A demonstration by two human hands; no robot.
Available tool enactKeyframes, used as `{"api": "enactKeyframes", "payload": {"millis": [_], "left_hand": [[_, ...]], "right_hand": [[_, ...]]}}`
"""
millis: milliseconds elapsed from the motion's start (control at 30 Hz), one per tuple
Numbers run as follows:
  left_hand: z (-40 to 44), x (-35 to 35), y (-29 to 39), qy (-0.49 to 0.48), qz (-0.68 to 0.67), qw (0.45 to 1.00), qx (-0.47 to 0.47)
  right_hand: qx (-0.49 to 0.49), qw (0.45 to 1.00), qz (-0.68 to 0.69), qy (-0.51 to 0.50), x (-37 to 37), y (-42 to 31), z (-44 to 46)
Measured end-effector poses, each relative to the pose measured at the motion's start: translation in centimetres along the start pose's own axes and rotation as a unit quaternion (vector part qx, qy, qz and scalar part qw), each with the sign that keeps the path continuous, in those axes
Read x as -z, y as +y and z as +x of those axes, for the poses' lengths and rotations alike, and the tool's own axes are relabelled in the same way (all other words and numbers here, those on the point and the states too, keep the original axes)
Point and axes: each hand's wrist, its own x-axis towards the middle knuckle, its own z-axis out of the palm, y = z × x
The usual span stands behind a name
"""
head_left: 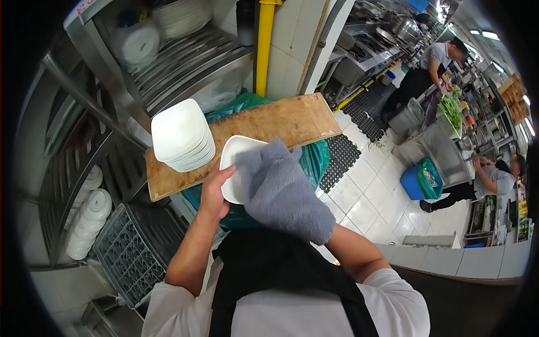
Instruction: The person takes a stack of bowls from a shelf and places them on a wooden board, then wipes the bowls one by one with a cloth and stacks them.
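My left hand (212,194) grips the side of a white square bowl (231,150), its thumb over the rim. A grey towel (283,188) is draped over my right hand and hides its fingers; the towel reaches into the bowl and covers much of its inside. The bowl is held tilted, in front of a wooden board (281,119). On the board's left part stands a stack of white square dishes (182,135), just beyond my left hand.
Under the board is a green plastic bag (315,163). Metal shelves (191,67) with plates stand on the left, above a grey dish rack (132,253). A yellow pipe (264,50) rises behind. Two co-workers (441,62) stand at the right, near a blue bin (415,182).
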Motion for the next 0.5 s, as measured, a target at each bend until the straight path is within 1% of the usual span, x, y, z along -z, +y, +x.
{"api": "enactKeyframes", "payload": {"millis": [33, 67, 133, 167, 233, 300, 333, 433, 500], "left_hand": [[0.4, 0.4, -0.5, 0.006, 0.0, 1.0, 0.0], [0.8, 0.7, -0.9, 0.011, 0.001, 1.0, 0.0], [1.7, 1.3, -1.8, 0.009, 0.004, 1.0, 0.019], [2.2, 1.5, -2.3, 0.007, 0.005, 1.0, 0.029], [3.3, 1.9, -3.2, 0.038, 0.011, 0.998, 0.044], [5.4, 2.2, -4.0, 0.082, 0.009, 0.995, 0.049], [7.0, 2.6, -4.4, 0.063, -0.028, 0.997, 0.026], [11.1, 2.8, -4.0, 0.068, -0.023, 0.997, -0.004], [13.7, 2.9, -4.3, 0.065, -0.059, 0.996, 0.004]], "right_hand": [[-0.01, 1.0, 0.01, -0.019, -0.3, 0.0, -0.4], [-0.018, 0.996, 0.055, -0.069, -1.2, 0.4, -0.7], [-0.082, 0.973, 0.187, -0.11, -1.3, 0.3, -1.6], [-0.137, 0.947, 0.272, -0.102, -0.5, 0.1, -2.4], [-0.138, 0.925, 0.34, -0.094, 1.7, 0.1, -3.8], [-0.037, 0.946, 0.308, -0.094, 4.0, 1.0, -5.4], [-0.052, 0.948, 0.3, -0.094, 4.2, 1.4, -6.4], [-0.097, 0.949, 0.29, -0.069, 5.4, 1.3, -8.7], [-0.099, 0.948, 0.3, -0.035, 5.6, 1.4, -10.0]]}}
